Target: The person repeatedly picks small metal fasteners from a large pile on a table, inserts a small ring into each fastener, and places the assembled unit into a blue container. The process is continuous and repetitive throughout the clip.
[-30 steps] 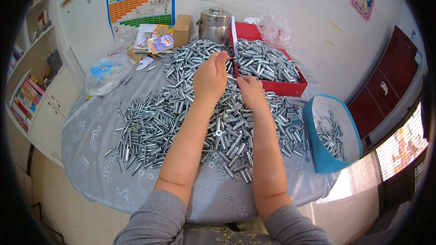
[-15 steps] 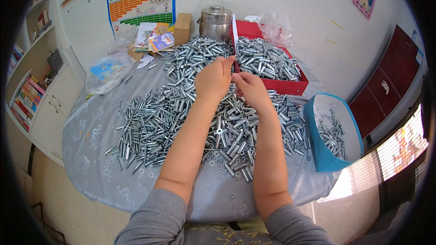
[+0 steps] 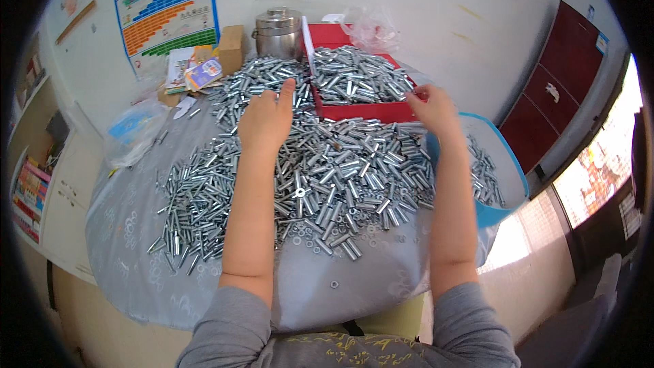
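The heap of metal sleeves (image 3: pixel 327 170) is spread beneath and between the hands, long axes pointed every way; it is overhung by the left hand (image 3: pixel 266 121), the nearer, thumb raised; the right hand (image 3: pixel 437 114), fingers bent close, is held by the red box's (image 3: pixel 364 112) corner; whether anything is gripped by either cannot be made out; lettering is borne by the wall chart (image 3: pixel 165 10) and shirt (image 3: pixel 296 354).

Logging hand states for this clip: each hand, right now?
Left hand: thumb extended; open or closed, cannot be told.
Right hand: fingers curled; whether it holds anything cannot be told.
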Available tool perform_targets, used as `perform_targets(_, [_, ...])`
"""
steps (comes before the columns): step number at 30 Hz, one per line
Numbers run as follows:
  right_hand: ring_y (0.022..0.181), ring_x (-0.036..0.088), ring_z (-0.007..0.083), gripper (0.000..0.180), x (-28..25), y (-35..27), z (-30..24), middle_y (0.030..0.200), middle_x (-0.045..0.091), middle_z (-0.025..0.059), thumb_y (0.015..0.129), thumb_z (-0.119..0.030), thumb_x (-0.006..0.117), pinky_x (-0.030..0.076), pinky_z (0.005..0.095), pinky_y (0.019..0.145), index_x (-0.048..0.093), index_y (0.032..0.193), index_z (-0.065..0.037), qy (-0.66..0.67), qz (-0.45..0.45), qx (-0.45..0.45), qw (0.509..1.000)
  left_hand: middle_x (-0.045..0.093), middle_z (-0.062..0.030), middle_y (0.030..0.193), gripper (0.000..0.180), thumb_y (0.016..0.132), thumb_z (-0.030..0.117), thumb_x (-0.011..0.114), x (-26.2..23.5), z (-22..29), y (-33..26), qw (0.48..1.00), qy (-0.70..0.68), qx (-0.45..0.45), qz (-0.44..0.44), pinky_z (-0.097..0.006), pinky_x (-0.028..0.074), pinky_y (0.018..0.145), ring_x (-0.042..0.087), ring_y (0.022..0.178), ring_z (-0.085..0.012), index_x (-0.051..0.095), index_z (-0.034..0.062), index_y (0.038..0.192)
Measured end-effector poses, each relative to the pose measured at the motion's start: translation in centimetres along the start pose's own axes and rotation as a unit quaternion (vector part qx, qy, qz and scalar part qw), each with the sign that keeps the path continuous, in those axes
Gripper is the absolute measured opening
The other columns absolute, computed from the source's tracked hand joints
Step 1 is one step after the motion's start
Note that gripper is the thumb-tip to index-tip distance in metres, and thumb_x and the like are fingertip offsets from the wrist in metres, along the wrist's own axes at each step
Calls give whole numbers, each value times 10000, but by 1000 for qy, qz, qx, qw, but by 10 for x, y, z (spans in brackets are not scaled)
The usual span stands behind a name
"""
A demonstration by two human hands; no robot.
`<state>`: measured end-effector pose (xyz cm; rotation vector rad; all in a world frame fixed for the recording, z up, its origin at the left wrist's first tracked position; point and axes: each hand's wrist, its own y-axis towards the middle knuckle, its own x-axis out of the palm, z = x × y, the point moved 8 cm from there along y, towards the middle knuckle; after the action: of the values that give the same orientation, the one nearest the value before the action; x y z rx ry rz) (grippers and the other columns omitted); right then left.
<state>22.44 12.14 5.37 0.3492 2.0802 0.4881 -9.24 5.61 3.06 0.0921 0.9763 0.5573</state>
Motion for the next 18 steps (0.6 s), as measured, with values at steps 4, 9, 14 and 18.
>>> perform_targets(4, [951, 581, 319, 417, -38, 26, 110, 1005, 616, 170, 747, -404, 591, 462, 398, 800, 635, 968, -53, -222, -61, 88, 969, 590, -206, 981, 655, 868, 592, 282, 3, 12, -3, 999, -26, 21, -18, -436, 432, 806, 569, 928, -357, 616, 37, 963])
perform_targets(9, [903, 597, 302, 426, -4, 8, 254, 953, 636, 159, 712, -437, 622, 467, 381, 777, 674, 890, -53, -383, -287, 58, 876, 608, -180, 967, 560, 855, 536, 378, 5, 24, -9, 998, -47, 36, -13, -418, 437, 794, 578, 920, -330, 619, 42, 960])
perform_targets(14, [882, 605, 270, 429, 11, -27, 246, 912, 649, 130, 687, -446, 659, 469, 358, 768, 679, 905, -77, -213, -342, 62, 913, 628, -150, 929, 475, 840, 476, 459, 8, 25, -11, 998, -39, 46, -4, -395, 449, 772, 595, 885, -302, 620, 46, 960])
perform_targets(18, [890, 604, 272, 446, 23, -27, 212, 952, 646, 116, 684, -465, 656, 467, 359, 783, 667, 926, -90, -216, -301, 42, 928, 637, -132, 897, 458, 838, 464, 468, 5, 28, -13, 997, -47, 62, 1, -383, 455, 750, 606, 848, -291, 620, 50, 965])
